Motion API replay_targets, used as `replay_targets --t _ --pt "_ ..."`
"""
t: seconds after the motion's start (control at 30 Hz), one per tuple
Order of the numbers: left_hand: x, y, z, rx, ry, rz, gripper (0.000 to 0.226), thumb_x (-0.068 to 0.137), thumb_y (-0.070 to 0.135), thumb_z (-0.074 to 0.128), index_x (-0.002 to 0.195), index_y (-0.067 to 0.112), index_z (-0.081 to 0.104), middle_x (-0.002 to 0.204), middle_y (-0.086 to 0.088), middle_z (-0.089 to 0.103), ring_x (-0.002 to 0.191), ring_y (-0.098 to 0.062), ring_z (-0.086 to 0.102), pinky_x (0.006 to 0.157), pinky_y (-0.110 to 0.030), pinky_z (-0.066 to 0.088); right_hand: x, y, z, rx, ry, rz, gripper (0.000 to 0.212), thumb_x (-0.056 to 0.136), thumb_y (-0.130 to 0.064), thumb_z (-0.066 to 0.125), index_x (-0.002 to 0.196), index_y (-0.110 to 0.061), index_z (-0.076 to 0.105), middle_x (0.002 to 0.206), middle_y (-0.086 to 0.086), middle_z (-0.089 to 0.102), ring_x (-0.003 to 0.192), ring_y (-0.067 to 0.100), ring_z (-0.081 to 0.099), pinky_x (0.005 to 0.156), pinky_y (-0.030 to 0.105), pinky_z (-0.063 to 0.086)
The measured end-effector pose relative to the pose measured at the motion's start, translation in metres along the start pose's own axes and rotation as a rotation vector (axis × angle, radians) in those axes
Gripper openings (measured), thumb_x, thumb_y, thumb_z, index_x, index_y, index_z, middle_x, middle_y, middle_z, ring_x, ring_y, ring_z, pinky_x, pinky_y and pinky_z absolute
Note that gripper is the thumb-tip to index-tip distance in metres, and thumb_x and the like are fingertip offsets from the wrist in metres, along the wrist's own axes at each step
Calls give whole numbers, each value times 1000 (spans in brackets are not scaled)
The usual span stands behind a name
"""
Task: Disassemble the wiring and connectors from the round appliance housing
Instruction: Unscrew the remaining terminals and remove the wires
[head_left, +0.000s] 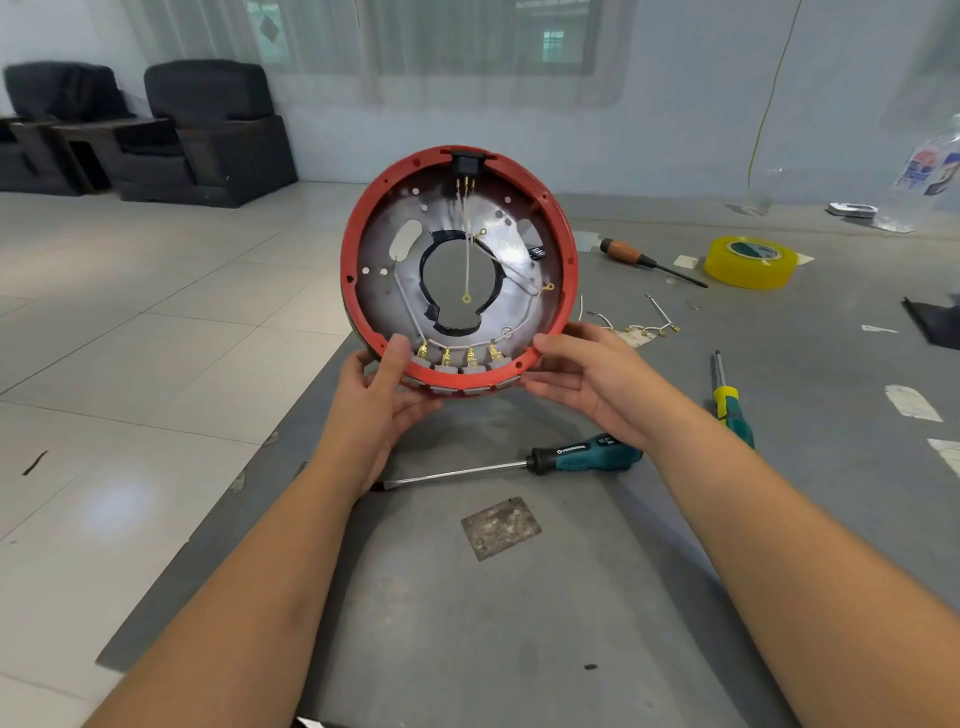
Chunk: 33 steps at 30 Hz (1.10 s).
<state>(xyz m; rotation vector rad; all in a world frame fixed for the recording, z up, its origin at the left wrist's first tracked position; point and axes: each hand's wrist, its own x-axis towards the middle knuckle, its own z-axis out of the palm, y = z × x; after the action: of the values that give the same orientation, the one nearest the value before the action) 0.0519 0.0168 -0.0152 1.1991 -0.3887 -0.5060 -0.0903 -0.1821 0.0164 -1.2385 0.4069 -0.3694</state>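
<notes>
Hands hold a round red plastic appliance housing (459, 270) upright above a grey mat (519, 597). The left hand (382, 387) grips its lower rim, thumb inside, fingers curled behind and mostly hidden. The right hand (587, 376) cups the lower right edge with fingers nearly straight, thumb on the rim. Inside the housing, white wires (467, 244) run to brass connectors (460, 356) along the bottom; a black socket (467, 163) sits at top. A teal-handled screwdriver (519, 462) lies below.
</notes>
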Motion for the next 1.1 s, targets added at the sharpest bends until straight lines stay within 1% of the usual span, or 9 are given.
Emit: replay_targets --t 0.13,0.23,0.33,0.47,0.57,0.67,0.8,0.97,1.1 --pt "-1 3 3 -25 -119 -42 75 84 25 87 147 15 48 137 -6 70 113 -29 75 87 -36 63 0 1 1 126 2 6 36 91 -9 71 124 -1 60 109 23 74 101 35 74 81 36 62" --pt "-4 9 16 -114 -157 -192 66 77 22 86 136 12 57 131 -9 75 111 -28 76 85 -33 64 0 2 4 106 35 5 26 90 -6 66 115 -4 63 103 20 76 96 34 75 76 34 62" --pt "-2 12 26 -212 -123 -328 56 88 14 80 139 6 59 122 -17 77 107 -32 77 81 -41 66 1 1 8 58 63 0 23 90 -3 62 113 -6 61 99 15 77 93 31 76 75 34 62" --pt "1 10 30 -313 -94 -375 56 95 5 72 147 3 52 128 -24 73 113 -41 74 92 -57 61 2 1 15 1 75 -9 30 91 2 58 120 -6 56 104 16 76 96 32 76 78 37 63" --pt "-1 6 31 -373 -99 -383 53 96 6 71 145 -1 53 128 -27 71 114 -44 73 93 -55 61 3 1 19 9 84 -7 33 90 4 58 121 -7 55 106 17 75 98 33 75 81 39 63" --pt "-3 -1 32 -385 -98 -413 42 94 8 74 132 -5 64 122 -27 74 110 -41 75 92 -51 62 4 -1 23 11 117 -4 34 87 7 56 119 -5 57 110 20 73 95 33 75 78 40 63" --pt "-2 -2 29 -334 -112 -418 43 82 13 80 121 -2 70 118 -25 76 105 -35 78 76 -41 66 5 -4 29 47 123 28 32 86 8 54 116 -1 59 105 19 75 88 29 76 74 38 63" --pt "-3 0 27 -255 -151 -485 47 83 17 81 125 -1 71 120 -27 74 106 -41 76 74 -42 66 4 -2 34 54 121 77 27 87 9 53 110 -2 60 95 17 76 85 30 76 68 33 62" --pt "-2 2 24 -305 -148 -522 44 87 14 76 125 -8 69 119 -32 73 106 -44 75 78 -44 66 6 3 34 25 105 83 35 86 10 50 118 -2 59 97 15 75 84 27 76 70 31 61"
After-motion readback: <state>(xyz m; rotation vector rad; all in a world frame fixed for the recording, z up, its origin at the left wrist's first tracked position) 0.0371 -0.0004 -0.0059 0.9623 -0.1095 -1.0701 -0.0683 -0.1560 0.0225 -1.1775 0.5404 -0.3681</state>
